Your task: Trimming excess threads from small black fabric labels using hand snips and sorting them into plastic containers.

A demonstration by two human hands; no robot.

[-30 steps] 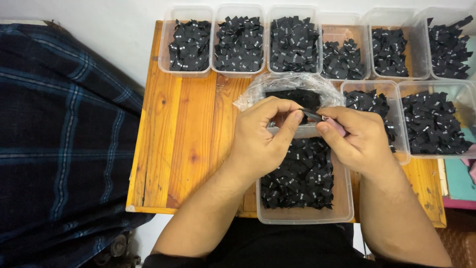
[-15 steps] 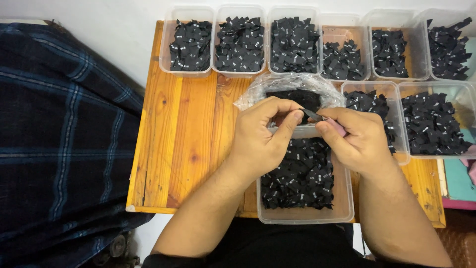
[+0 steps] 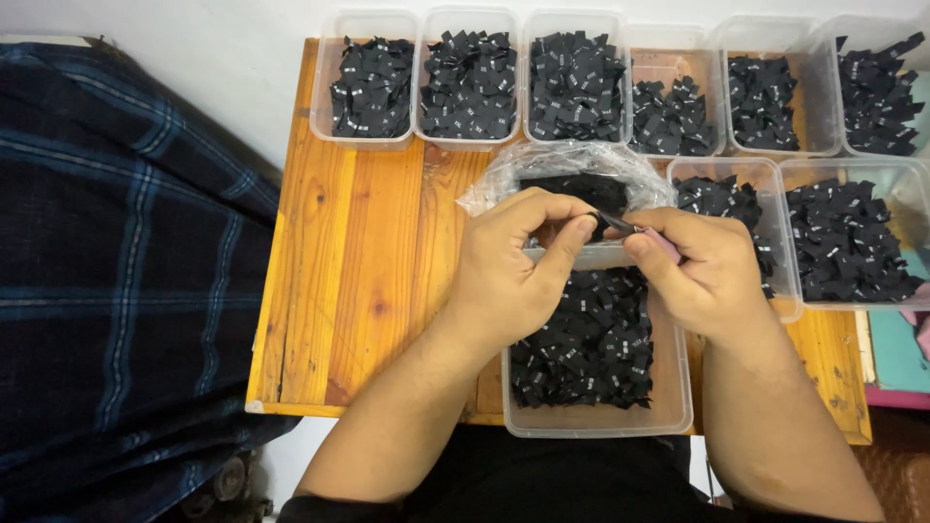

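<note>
Head view: left hand and right hand are pinching a small black tag over a tub on the tabletop.

The table is orange-brown wood with darker grain lines and knots, and along its far edge and right side stand clear plastic tubs full of black labels flecked with small white marks. The tub at the near edge holds the same black, white-flecked labels, and behind it lies a clear, shiny plastic bag with black inside. Off the left edge hangs dark navy cloth checked with thin blue lines.
</note>
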